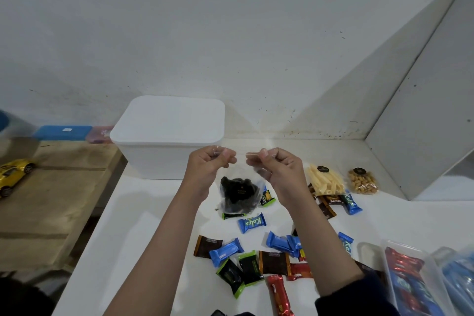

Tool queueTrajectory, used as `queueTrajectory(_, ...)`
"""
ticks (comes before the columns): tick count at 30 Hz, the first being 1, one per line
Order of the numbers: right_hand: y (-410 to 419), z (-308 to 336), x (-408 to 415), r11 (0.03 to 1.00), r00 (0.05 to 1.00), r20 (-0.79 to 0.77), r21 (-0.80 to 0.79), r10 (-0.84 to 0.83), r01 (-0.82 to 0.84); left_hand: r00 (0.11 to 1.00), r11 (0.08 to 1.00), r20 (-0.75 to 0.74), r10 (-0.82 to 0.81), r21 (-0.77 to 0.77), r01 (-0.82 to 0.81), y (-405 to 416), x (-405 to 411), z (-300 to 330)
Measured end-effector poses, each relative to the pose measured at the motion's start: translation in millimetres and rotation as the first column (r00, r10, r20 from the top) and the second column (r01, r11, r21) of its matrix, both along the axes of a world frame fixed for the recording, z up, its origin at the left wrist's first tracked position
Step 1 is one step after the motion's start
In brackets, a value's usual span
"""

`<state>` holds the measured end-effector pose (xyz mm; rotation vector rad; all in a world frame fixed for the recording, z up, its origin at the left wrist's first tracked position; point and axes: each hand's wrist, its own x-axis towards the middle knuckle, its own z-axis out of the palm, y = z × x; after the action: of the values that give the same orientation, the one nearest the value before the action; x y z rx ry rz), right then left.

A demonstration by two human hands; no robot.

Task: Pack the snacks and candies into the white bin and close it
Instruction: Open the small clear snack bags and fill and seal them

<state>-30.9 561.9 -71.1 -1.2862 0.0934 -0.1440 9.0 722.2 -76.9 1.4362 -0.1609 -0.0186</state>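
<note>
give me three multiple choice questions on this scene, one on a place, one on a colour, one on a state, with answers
1. Where is the bag of nuts?
A. right of the bag of pale sticks
B. on the bin lid
C. on the wooden surface

2. What colour is the toy car?
A. red
B. yellow
C. green

3. How is the white bin?
A. lid off
B. tipped over
C. lid on

Answers:
1 A, the bag of nuts lies right of the bag of pale sticks.
2 B, the toy car is yellow.
3 C, the lid covers the upright white bin.
</note>
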Motion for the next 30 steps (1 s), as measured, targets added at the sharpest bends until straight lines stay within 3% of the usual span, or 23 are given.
queueTrajectory(7, -3.3, -0.8, -3.7, 0.993, 0.989, 0.081, 0.005, 0.121, -0.121, 0.988, 0.947, -0.068, -0.136, -0.303, 0.109, 8.9, -3.5, -5.7)
queueTrajectory(9, -9.4, -0.3, -3.3, 0.977, 0.99, 0.1, -0.196, 0.102, -0.081, 0.992, 0.967, -0.044, -0.119, -0.231, 0.106, 9.0, -4.1, -5.3)
queueTrajectory(11, -17.6, 1.8, -0.3, 0.924, 0.993, 0.108, -0.383, 0.055, -0.01, 0.998, 0.997, 0.019, -0.064, -0.049, 0.064, 8.9, -4.4, -4.2)
queueTrajectory(15, -20.5, 10.7, 0.4, 0.841, 0.99, 0.009, -0.529, 0.139, -0.114, 0.993, 0.985, 0.099, -0.058, 0.165, 0.041, 6.0, -7.2, -0.9)
queueTrajectory(18, -16.5, 17.9, 0.4, 0.734, 0.979, -0.075, -0.652, 0.187, -0.191, 0.994, 0.981, 0.091, -0.059, 0.189, 0.041, 3.8, -8.9, -1.8)
queueTrajectory(21, -13.6, 18.9, 2.5, 0.78, 0.984, -0.087, -0.601, 0.153, -0.174, 0.996, 0.987, 0.075, 0.05, 0.146, -0.061, 1.8, -8.2, -6.1)
queueTrajectory(25, -10.1, 7.4, 1.4, 0.933, 0.98, -0.181, -0.332, 0.084, -0.141, 0.964, 0.94, -0.008, 0.265, 0.224, -0.256, -1.5, -7.9, -12.7)
queueTrajectory(30, -5.6, -14.1, -5.1, 0.979, 0.945, -0.315, -0.149, 0.085, -0.138, 0.946, 0.975, -0.323, -0.032, 0.2, 0.101, -15.6, -22.7, -10.9)
